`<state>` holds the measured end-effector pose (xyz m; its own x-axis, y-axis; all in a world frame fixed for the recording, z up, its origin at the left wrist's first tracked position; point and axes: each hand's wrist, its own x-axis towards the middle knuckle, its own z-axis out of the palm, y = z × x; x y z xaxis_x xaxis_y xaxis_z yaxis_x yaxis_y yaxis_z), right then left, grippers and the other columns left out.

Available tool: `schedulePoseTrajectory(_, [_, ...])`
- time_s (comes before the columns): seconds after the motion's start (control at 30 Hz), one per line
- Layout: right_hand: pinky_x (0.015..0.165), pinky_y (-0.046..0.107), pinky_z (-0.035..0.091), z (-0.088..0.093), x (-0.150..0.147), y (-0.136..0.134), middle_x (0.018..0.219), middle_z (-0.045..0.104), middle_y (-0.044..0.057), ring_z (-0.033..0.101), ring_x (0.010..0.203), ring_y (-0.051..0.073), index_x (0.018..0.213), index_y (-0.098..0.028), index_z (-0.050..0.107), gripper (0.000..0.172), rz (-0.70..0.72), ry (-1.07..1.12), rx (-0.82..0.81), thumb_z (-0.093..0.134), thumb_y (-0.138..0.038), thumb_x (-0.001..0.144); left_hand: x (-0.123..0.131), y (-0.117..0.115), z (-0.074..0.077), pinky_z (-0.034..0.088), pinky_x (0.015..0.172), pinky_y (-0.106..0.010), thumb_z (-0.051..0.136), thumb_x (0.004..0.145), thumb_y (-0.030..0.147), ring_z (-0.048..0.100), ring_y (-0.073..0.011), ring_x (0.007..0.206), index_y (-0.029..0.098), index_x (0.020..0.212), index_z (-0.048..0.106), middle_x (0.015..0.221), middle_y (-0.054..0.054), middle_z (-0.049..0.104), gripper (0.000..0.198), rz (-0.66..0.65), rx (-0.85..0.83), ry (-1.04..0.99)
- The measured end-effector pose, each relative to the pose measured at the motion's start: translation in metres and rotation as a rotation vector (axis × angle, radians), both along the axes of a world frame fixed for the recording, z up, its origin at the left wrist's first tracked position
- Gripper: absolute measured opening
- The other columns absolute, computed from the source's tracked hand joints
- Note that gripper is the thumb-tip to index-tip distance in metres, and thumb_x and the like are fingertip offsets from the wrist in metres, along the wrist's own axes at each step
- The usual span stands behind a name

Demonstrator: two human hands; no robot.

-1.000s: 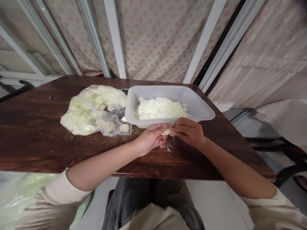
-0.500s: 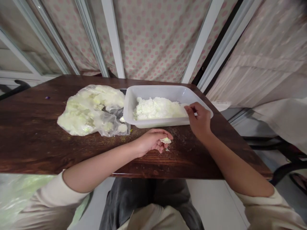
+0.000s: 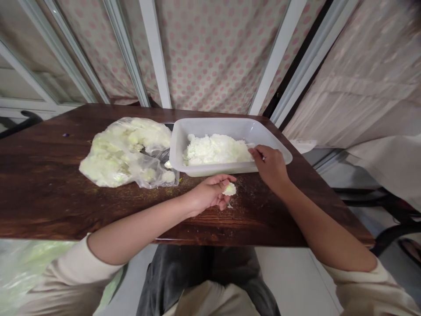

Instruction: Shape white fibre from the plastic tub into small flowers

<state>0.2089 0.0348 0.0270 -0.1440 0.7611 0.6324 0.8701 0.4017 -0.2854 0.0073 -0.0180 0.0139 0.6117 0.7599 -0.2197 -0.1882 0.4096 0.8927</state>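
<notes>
My left hand (image 3: pixel 210 193) is above the near part of the table, in front of a white plastic tub. Between its thumb and fingers it holds a small, pale yellow-white cauliflower floret (image 3: pixel 230 189) with a ruffled edge. My right hand (image 3: pixel 270 166) reaches over the tub's near right rim. Its thumb and forefinger are pinched together beside the heap; anything between them is too small to make out. The white tub (image 3: pixel 210 168) holds a heap of small whitish pieces (image 3: pixel 219 149), piled toward its left and middle.
A clear plastic bag (image 3: pixel 123 151) full of pale florets lies left of the tub, touching or nearly touching it. Crumbs are scattered over the dark wooden table (image 3: pixel 49 188). Glazed frames and a dotted curtain (image 3: pixel 213 57) stand behind; a black chair (image 3: pixel 394 232) is at the right.
My right hand has shifted slightly left and down at the tub's rim. In my left hand the floret has turned, showing more of its ruffled face.
</notes>
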Motion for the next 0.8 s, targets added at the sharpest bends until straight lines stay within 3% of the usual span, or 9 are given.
schedulePoseTrajectory(0.2, [0.055,0.027,0.028,-0.0028,-0.0006,0.0024,0.06,0.051,0.001,0.043,0.056,0.013,0.063,-0.018,0.047,0.025,0.026,0.063,0.042,0.048,-0.033,0.084,0.0003,0.0032,-0.0061,0.048,0.062,-0.029,0.054,0.082,0.03,0.064,-0.0144,0.063,0.011,0.098,0.053,0.071,-0.007,0.065,0.025,-0.115,-0.055,-0.024])
schedulePoseTrajectory(0.33, [0.058,0.028,0.033,-0.0042,0.001,0.0049,0.07,0.053,0.003,0.047,0.064,0.015,0.072,-0.019,0.046,0.014,0.054,0.088,0.048,0.049,-0.028,0.082,-0.0005,0.0026,-0.0073,0.05,0.069,-0.032,0.058,0.078,0.029,0.066,-0.017,0.073,0.01,0.092,0.057,0.087,-0.012,0.068,0.024,-0.173,-0.041,-0.073])
schedulePoseTrajectory(0.57, [0.052,0.028,0.025,-0.0055,0.0001,0.0037,0.059,0.042,0.001,0.04,0.056,0.016,0.067,-0.02,0.036,0.025,0.004,-0.035,0.067,0.033,-0.03,0.089,-0.0013,0.0014,-0.0037,0.051,0.066,-0.03,0.061,0.076,0.032,0.064,-0.0146,0.066,0.009,0.083,0.06,0.078,-0.01,0.068,0.024,-0.168,0.0,-0.027])
schedulePoseTrajectory(0.8, [0.047,0.027,0.021,0.0012,0.0011,0.0005,0.048,0.036,-0.002,0.032,0.046,0.011,0.057,-0.02,0.032,0.038,-0.028,0.079,0.006,0.032,-0.038,0.09,-0.0003,0.0017,-0.0024,0.05,0.058,-0.026,0.057,0.079,0.03,0.061,-0.0119,0.056,0.01,0.075,0.055,0.067,-0.007,0.066,0.021,-0.088,-0.026,0.008])
